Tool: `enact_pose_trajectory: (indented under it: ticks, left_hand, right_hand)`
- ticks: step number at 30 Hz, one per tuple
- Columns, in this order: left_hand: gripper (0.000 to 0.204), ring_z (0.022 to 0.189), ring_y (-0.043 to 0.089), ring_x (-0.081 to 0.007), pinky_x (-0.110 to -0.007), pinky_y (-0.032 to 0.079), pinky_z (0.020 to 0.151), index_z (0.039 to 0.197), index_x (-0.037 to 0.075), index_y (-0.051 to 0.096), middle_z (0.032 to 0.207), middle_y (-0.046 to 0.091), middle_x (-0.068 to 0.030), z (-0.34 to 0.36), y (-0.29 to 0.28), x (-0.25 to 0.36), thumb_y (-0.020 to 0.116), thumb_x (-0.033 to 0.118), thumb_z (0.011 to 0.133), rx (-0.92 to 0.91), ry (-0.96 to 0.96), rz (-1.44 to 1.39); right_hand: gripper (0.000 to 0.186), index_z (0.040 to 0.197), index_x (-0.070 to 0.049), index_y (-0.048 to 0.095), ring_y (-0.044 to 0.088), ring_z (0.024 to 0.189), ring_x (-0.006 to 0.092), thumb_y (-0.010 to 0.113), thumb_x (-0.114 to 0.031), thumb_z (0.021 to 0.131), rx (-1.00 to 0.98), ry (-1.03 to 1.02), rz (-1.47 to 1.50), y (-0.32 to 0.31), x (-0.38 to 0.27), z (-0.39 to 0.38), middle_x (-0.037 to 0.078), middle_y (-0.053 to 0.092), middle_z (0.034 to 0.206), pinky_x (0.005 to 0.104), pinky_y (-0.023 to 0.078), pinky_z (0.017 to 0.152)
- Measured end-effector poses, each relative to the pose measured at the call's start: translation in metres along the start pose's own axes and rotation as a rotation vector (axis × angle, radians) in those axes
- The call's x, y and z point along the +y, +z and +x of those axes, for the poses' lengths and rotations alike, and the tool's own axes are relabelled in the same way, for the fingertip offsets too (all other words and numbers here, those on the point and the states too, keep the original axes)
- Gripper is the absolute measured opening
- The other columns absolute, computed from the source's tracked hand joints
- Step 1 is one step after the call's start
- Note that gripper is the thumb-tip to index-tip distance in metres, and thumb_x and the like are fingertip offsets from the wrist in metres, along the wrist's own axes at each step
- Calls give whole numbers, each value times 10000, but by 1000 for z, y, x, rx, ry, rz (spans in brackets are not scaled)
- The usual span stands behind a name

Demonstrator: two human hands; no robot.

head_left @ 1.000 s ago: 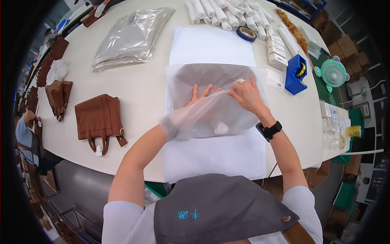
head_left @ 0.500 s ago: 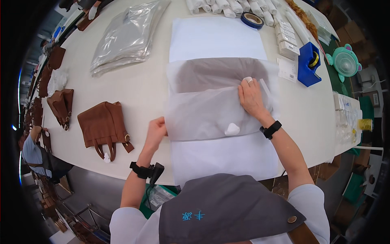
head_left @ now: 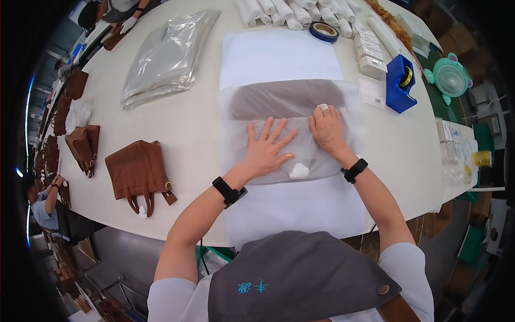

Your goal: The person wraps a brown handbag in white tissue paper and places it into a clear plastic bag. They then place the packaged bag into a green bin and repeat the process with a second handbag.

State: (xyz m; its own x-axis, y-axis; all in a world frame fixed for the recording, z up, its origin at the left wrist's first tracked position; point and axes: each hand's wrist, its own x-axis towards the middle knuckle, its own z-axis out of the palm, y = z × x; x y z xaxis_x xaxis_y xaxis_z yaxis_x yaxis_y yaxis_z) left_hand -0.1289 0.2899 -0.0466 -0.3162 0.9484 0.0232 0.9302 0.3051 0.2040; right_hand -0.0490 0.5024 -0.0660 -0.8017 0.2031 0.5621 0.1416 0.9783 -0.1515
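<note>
Left hand (head_left: 271,144) flat on translucent wrap (head_left: 304,144), fingers spread wide. Right hand (head_left: 327,129) on wrap's right part, fingers bunched; can't tell if they pinch anything. Wrap lies mid-table on white sheet (head_left: 295,209), which reaches near table edge. Table (head_left: 394,155) surface runs between wrap and brown handbag (head_left: 138,169) at left, and from wrap to curved right edge. Blue lettering on grey apron (head_left: 253,287); barcode on white card (head_left: 370,91). Dark shape shows through wrap; blue dispenser (head_left: 397,91) holds yellow tape roll (head_left: 406,77).
</note>
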Motion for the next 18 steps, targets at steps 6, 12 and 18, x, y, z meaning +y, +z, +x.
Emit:
enact_pose_trajectory:
  ticks: [6,12,18]
  left_hand:
    - [581,1438,41,-344,-698,-28,1043,1469,319,282,1574,100,-52,2,12,-8,409,528,942,-45,-15,-81]
    - [584,1436,57,-352,-705,-32,1034,1467,311,291,1571,117,-60,4,12,-7,425,520,938,-22,2,-90]
    - [596,1428,78,-377,-702,-26,1027,1467,286,301,1564,143,-92,4,8,-6,466,485,930,-18,12,-83]
  right_hand:
    - [270,903,-24,549,543,846,256,642,-274,862,-15,820,329,-97,58,-40,103,582,866,378,436,787]
    - [420,1043,-25,593,524,856,174,749,-306,773,-281,867,868,-127,15,-102,48,593,864,332,439,772]
    - [462,1109,-40,579,527,947,156,768,-254,745,-286,717,811,-117,7,-90,52,576,1006,335,405,893]
